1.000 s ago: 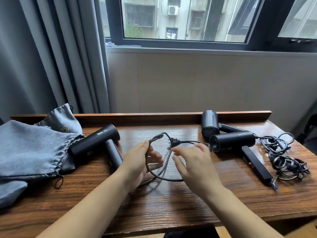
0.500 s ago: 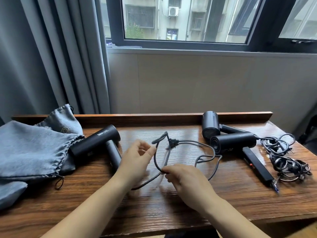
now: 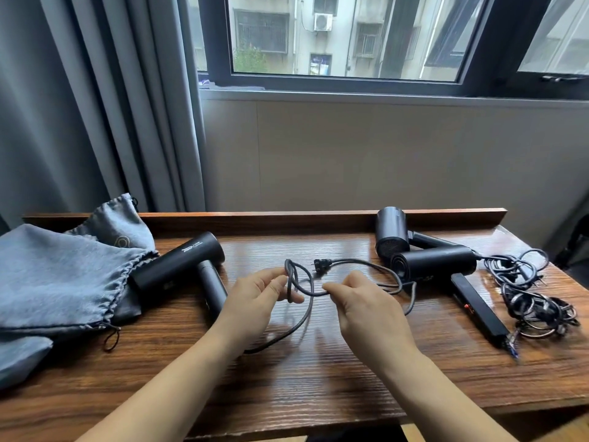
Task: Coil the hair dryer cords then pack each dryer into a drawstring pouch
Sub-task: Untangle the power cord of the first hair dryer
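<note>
A black hair dryer (image 3: 178, 268) lies at the left of the wooden table (image 3: 287, 387), its handle toward me. Its dark cord (image 3: 296, 320) runs under my left hand (image 3: 258, 298), which pinches a small loop of it. My right hand (image 3: 366, 306) grips the same cord a little to the right, held just above the table. The plug (image 3: 321, 265) lies beyond my hands. Two more black dryers (image 3: 430, 261) rest at the right, one behind the other. Grey drawstring pouches (image 3: 57, 282) are piled at the far left.
A tangle of cords (image 3: 535, 295) lies at the table's right end. A long black bar-shaped device (image 3: 478, 309) sits beside it. A raised wooden lip (image 3: 287, 216) runs along the back edge. Grey curtains hang at the left, with a window behind.
My right hand has come up from low on the cord and slid right, drawing the strand toward the loop in my left hand. The left hand stayed in place with its loop.
</note>
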`<state>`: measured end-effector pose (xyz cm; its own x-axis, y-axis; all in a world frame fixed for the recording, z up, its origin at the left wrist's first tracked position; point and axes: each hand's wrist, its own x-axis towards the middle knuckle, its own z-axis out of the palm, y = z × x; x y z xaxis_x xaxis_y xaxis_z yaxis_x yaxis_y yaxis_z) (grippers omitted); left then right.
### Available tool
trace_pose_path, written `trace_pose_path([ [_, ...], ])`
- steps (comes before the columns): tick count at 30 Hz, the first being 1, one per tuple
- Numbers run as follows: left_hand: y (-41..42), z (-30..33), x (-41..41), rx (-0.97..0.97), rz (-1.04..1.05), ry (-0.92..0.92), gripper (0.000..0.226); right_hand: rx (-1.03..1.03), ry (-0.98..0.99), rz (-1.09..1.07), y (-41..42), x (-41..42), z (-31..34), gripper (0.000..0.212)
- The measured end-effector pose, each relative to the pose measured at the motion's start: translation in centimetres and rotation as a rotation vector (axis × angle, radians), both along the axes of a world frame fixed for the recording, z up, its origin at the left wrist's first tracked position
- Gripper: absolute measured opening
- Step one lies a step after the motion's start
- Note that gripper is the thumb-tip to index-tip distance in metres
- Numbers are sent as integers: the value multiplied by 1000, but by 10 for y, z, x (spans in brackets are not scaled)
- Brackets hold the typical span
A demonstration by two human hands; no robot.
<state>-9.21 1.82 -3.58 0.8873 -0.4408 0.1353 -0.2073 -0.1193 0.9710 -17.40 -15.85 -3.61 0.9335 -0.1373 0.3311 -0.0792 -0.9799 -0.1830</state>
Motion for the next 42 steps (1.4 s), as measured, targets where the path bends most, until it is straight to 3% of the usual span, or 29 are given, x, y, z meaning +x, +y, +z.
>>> trace_pose_path([
  [4,-6,-3,-3,21,-84,39,20,-16,16,-15,14,3,7,16],
  [7,-9,-11,-5,70,-129,30,32,35,19,65,23,6,10,12],
  [10,-12,-7,-12,-63,-131,140,34,214,21,201,23,12,9,17],
  [13,-12,-3,-13,-184,-93,293,21,379,12,262,27,8,5,28],
  [19,-15,1,-13,-25,56,156,39,219,-202,55,33,12,-10,22],
  [23,-19,4,-13,-126,128,230,30,144,-239,-37,39,16,-8,17],
  [30,15,31,20,-341,382,365,38,99,-266,-129,-17,18,-13,1],
  [33,29,30,33,-305,361,416,35,128,-213,-75,-28,20,-15,3],
  [35,31,22,39,-104,352,283,23,197,-214,-8,-27,19,-14,3],
  [36,33,17,41,82,377,90,16,222,-224,31,-25,19,-13,3],
  [38,35,10,38,361,408,-439,27,247,-224,89,-18,18,-10,5],
  [40,29,8,25,390,219,-801,32,252,-223,127,-10,17,-10,3],
  [42,16,7,9,475,4,-879,46,246,-240,161,-1,16,-9,2],
])
